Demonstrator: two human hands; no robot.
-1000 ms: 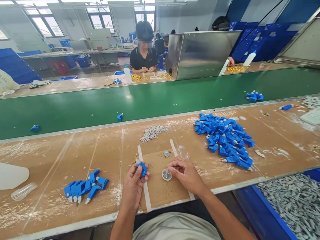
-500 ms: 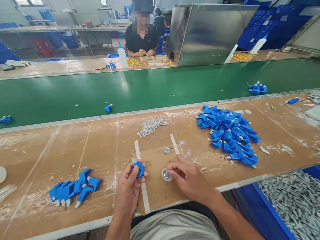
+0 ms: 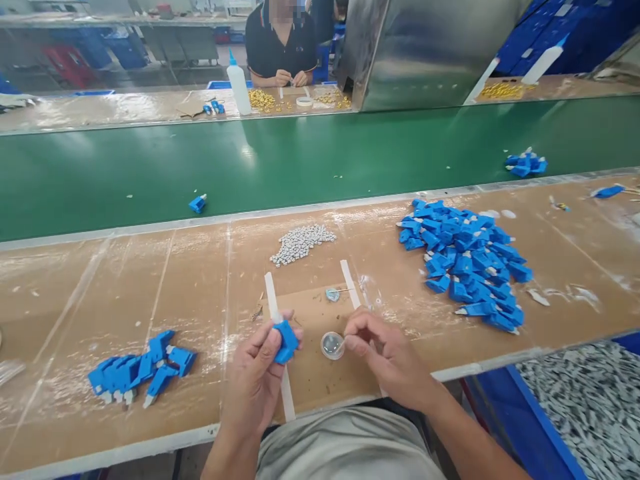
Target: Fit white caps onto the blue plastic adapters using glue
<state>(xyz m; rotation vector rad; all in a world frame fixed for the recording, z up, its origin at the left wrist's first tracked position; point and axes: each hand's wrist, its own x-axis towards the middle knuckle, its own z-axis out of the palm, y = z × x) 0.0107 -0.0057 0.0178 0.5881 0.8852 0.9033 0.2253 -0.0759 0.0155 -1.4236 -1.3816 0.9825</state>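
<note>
My left hand [image 3: 260, 363] pinches a blue plastic piece [image 3: 286, 341] between thumb and fingers, above a white tape strip. My right hand [image 3: 385, 353] is closed in a pinch on a thin stick [image 3: 343, 345], hard to make out, its lower end by a small clear round cup [image 3: 332, 345] with clear liquid. Behind the cup lies a small grey-blue lump [image 3: 332, 294] with a thin wooden stick at it. A heap of small grey pieces [image 3: 303, 244] lies farther back.
A large pile of blue pieces [image 3: 467, 260] lies to the right, a smaller group [image 3: 143, 367] to the left. A green conveyor belt [image 3: 300, 160] runs behind the table. At lower right stands a blue bin [image 3: 537, 427] of grey parts. Across the belt sits a person [image 3: 283, 50].
My right hand has drawn back slightly to the right from the cup. My left hand still holds the blue piece, tilted a little differently. The camera view has dipped.
</note>
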